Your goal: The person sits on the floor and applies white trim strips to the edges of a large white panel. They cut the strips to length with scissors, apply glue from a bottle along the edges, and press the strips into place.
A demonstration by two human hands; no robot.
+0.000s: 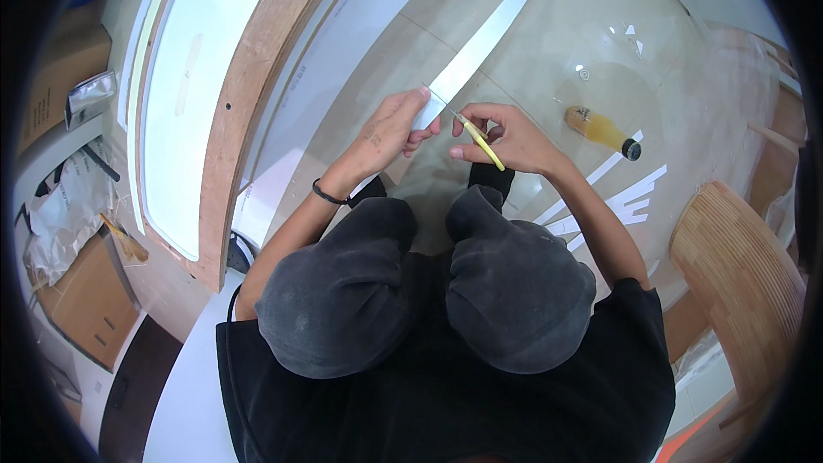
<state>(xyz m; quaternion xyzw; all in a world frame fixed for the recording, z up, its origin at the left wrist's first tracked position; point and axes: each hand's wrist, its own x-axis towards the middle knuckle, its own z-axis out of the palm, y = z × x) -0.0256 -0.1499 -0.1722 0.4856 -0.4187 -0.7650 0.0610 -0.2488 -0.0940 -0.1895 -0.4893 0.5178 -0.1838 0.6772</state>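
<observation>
A long white strip [476, 51] runs from my hands up toward the far right, where it curves round. Its near end is pinched between the thumb and fingers of my left hand [394, 127]. My right hand [506, 139] has its fingers through the handles of yellow-handled scissors [480, 144]. The scissors' blades lie across the strip just beyond my left thumb. How far the blades are apart is too small to tell.
A bottle [596, 129] of yellow liquid lies on the floor to the right, near several white offcuts [634, 197]. A curved wooden-edged panel [244, 94] stands at left. A slatted wooden piece [737, 279] is at right, cardboard boxes [90, 291] at far left.
</observation>
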